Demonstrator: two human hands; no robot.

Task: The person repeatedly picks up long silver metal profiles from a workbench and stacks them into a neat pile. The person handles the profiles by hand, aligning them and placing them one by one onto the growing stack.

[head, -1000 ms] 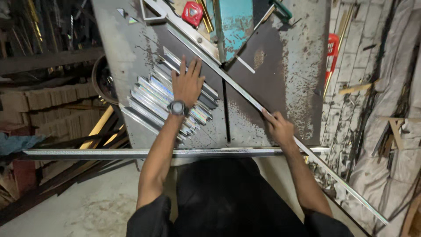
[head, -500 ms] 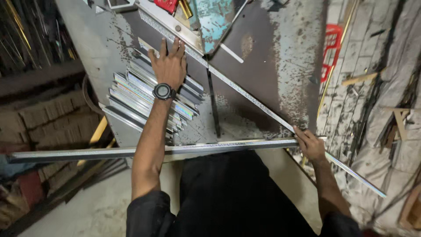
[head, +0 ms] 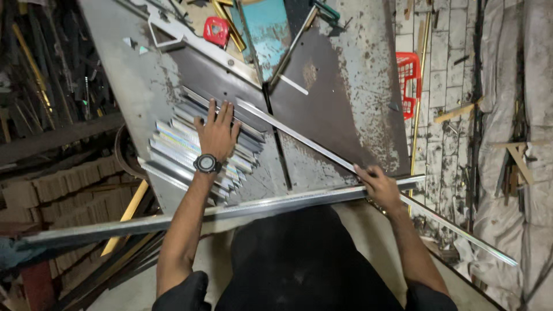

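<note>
Red plastic basket [head: 408,78] stood on tiled floor right of desk [head: 357,98]; contents we could not tell. Long aluminium strip [head: 299,136] looked thin, bright, straight, lying diagonally across desk, overhanging near edge. Our right hand [head: 377,185] curled around it at desk's near edge. Our left hand [head: 218,133] lay flat, fingers spread, holding nothing, pressing stack of short aluminium sections [head: 173,152], just left of strip. Longer metal bar [head: 230,212] crossed in front of us.
</note>
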